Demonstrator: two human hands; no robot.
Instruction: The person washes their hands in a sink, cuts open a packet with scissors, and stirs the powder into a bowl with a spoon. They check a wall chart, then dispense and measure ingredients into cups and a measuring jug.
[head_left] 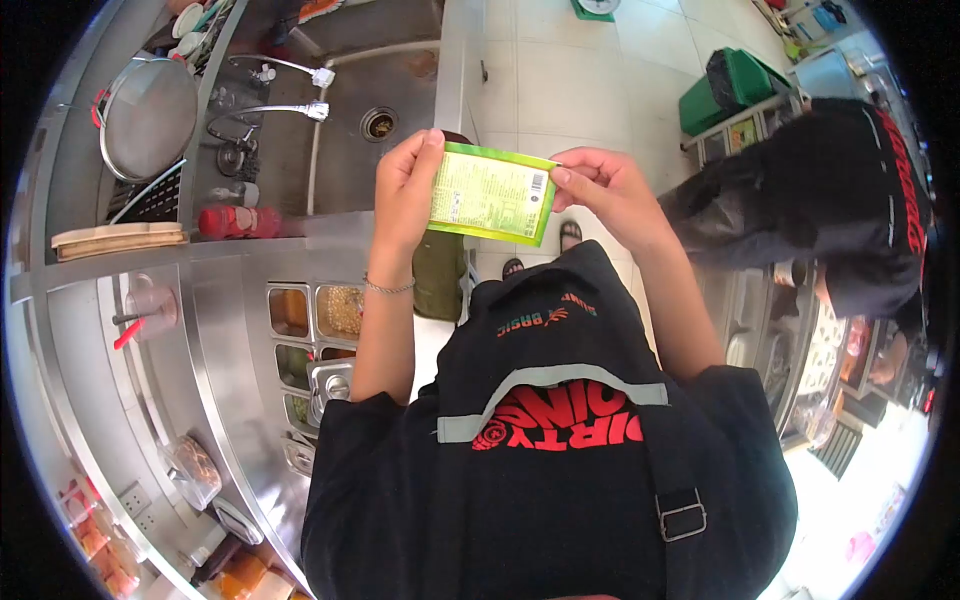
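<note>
A: State the position of the workpiece.
B: The green packet (490, 195) is suspended between the left hand (408, 190) and the right hand (612, 200), its printed face toward the camera. The barcode (538, 187) sits on the side nearest the right hand.

A: State the condition of both hands.
B: The hands are apart, each clamped on the packet. The left grips the side edge near the upper corner, thumb at the top; its other fingers are partly hidden. The right pinches the opposite upper corner between thumb and forefinger.

A: What is adjacent?
B: A bracelet (390, 288) encircles the left wrist. The black apron (530, 350) is below both hands, on the wearer's side.

A: Describe the work surface.
B: The steel counter (232, 370) is to the left of the left forearm. Food pans (313, 312) are set into it, near that forearm; some hold food.

A: Continue outward.
B: Past the left hand is the sink (375, 85), with two faucets (318, 110) reaching over it. A red bottle (240, 222) lies farther left, then a round sieve (150, 115). Beyond the hands is the tiled floor (560, 80). Past the right hand are a green bin (700, 100) and another person (830, 200) in dark clothing.
</note>
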